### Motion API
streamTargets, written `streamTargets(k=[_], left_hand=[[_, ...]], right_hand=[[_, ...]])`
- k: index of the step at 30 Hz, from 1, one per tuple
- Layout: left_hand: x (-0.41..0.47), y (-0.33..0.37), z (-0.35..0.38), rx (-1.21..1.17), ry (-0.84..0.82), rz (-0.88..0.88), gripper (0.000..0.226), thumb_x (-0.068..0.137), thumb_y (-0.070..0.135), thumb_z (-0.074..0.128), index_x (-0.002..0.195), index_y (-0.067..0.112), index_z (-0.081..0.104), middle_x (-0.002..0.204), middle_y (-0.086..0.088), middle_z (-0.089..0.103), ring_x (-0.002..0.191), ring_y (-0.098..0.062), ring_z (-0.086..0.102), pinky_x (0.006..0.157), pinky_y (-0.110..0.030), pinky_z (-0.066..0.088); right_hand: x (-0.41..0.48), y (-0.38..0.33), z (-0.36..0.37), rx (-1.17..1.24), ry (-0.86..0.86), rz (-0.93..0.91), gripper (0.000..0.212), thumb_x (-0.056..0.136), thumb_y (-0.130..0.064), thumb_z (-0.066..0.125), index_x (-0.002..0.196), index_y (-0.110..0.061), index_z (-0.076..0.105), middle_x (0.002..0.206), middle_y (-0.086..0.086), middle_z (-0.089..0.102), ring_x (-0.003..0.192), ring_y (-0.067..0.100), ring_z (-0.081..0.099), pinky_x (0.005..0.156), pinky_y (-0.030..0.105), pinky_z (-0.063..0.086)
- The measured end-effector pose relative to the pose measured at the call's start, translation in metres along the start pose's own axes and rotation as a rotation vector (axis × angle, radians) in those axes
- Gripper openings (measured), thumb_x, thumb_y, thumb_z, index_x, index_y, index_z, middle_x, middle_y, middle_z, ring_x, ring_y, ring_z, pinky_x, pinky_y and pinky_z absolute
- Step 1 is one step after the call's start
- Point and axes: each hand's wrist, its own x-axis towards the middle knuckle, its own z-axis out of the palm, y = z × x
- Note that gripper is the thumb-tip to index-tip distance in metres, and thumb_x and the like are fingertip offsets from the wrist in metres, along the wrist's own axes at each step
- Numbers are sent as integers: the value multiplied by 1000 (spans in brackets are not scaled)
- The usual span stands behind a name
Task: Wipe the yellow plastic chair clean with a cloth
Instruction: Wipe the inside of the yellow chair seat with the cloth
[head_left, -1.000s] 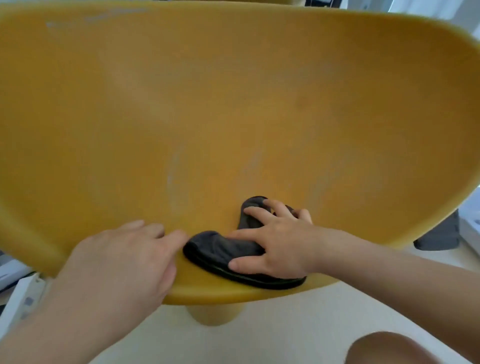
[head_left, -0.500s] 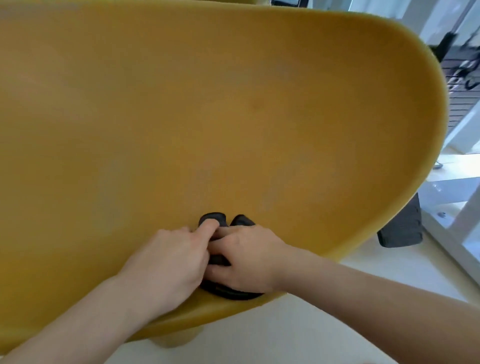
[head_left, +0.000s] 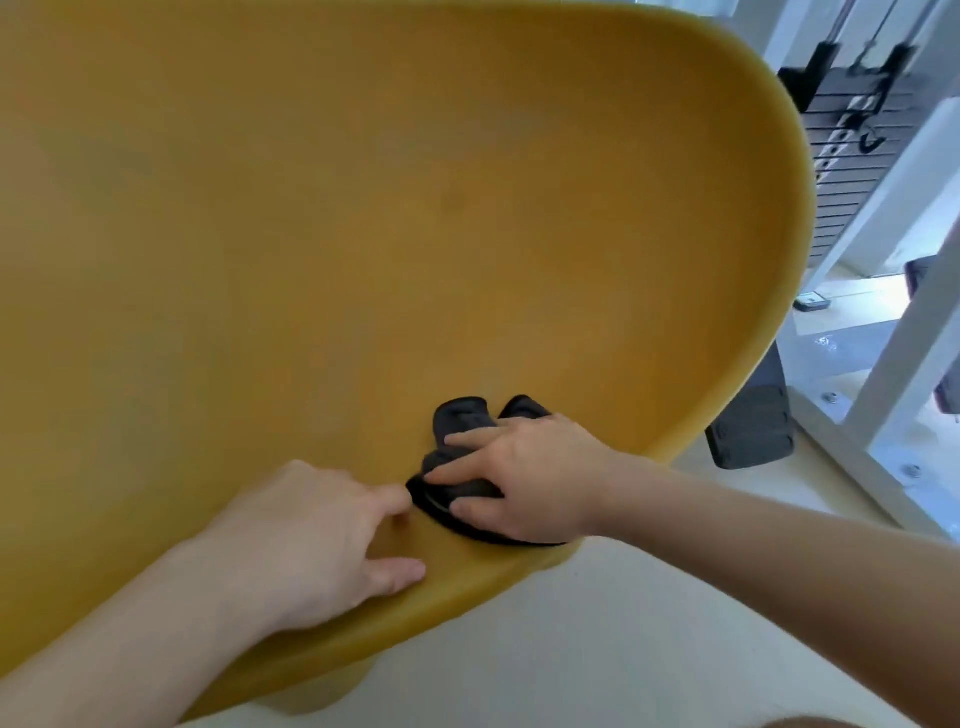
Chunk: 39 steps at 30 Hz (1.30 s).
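Chair: a large yellow moulded plastic chair (head_left: 363, 234) fills most of the view, its smooth curved shell facing the camera and its rounded front rim running along the bottom.
Cloth: a small dark grey bunched cloth (head_left: 460, 421) lies on the seat close to the front rim, right of centre, with two folds poking out past the fingers.
Right-hand grip (head_left: 524, 483): laid flat on top of the cloth, fingers (head_left: 457, 440) spread and fairly straight, thumb at the near edge; it presses the cloth on the seat rather than clenching it.
Left-hand grip (head_left: 311, 530): released and holding nothing; it rests on the bare seat just left of the cloth, forefinger stretched out with its tip at the cloth's left edge, thumb lying along the front rim.
Arms: both bare forearms come in from the bottom corners of the frame.
Chair base: a stubby yellow foot (head_left: 332, 691) shows under the rim, standing on the floor.
Floor: a pale cream floor (head_left: 597, 649) spreads below and to the right.
Beyond the chair: a dark grey rectangular block (head_left: 750, 431) sits on the floor just past the chair's right edge.
Background: a white metal frame (head_left: 893, 332) stands on the right, with a stack of black weight plates (head_left: 841, 156) behind it.
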Motion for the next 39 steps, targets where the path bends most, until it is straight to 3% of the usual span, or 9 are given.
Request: streamTargets(k=[8, 14, 18, 22, 24, 27, 30, 35, 39], left_hand=[[27, 12, -2, -230, 55, 164, 39, 88, 69, 40, 118, 44, 45, 123, 21, 43, 109, -11, 52, 93, -30, 43], [52, 28, -1, -273, 259, 152, 18, 90, 51, 48, 97, 37, 40, 100, 14, 45, 80, -9, 47, 68, -25, 38], [66, 31, -2, -513, 503, 151, 3, 95, 29, 43, 96, 32, 44, 98, 18, 44, 87, -5, 45, 71, -23, 38], [93, 68, -13, -750, 374, 218, 16, 98, 40, 40, 88, 29, 45, 85, 7, 56, 76, -11, 50, 67, -34, 42], [111, 89, -26, -838, 269, 246, 20, 98, 47, 39, 111, 36, 48, 106, 9, 60, 90, -4, 55, 76, -28, 45], [133, 127, -40, -638, 165, 286, 68, 94, 63, 31, 151, 40, 2, 160, 11, 7, 146, -12, 11, 118, -31, 17], [128, 138, -41, -358, 78, 264, 81, 90, 71, 24, 151, 33, -14, 161, 4, -14, 148, -20, -8, 120, -38, 7], [87, 79, -38, -184, -72, 140, 67, 91, 68, 31, 149, 34, 24, 156, 0, 27, 134, -25, 37, 110, -35, 34], [52, 26, -22, -84, -98, 46, 45, 90, 65, 40, 105, 28, 59, 94, 4, 62, 73, -14, 55, 69, -33, 49]], right_hand=[[-31, 138, -49, -349, 41, 559, 39, 92, -57, 32, 128, -58, 47, 147, -18, 39, 131, 25, 39, 104, 55, 27], [11, 31, 3, -62, 34, 31, 47, 91, -54, 37, 136, -42, 40, 150, -2, 38, 128, 32, 43, 101, 55, 35], [-6, 51, -12, 219, -13, -24, 59, 85, -51, 52, 139, -36, 30, 150, -11, 29, 137, 23, 29, 106, 51, 27], [-30, 76, -18, -10, 115, -15, 40, 83, -43, 49, 122, -34, 47, 126, -11, 50, 114, 23, 51, 85, 43, 43], [-34, 110, -31, -112, 106, 37, 33, 84, -40, 49, 117, -37, 50, 122, -13, 53, 110, 22, 54, 85, 44, 44], [-33, 180, -67, -348, 147, 300, 39, 88, -41, 49, 127, -42, 47, 146, -11, 40, 137, 28, 35, 106, 58, 28], [-25, 197, -74, -404, 114, 403, 45, 89, -47, 47, 134, -44, 43, 157, -5, 27, 146, 34, 19, 112, 63, 15], [-28, 113, -35, -161, 23, 201, 51, 87, -70, 35, 128, -42, 46, 143, -4, 44, 133, 35, 39, 106, 59, 28], [3, 39, -10, 37, 71, -105, 37, 91, -56, 41, 121, -36, 50, 129, -6, 53, 112, 31, 54, 91, 50, 43]])
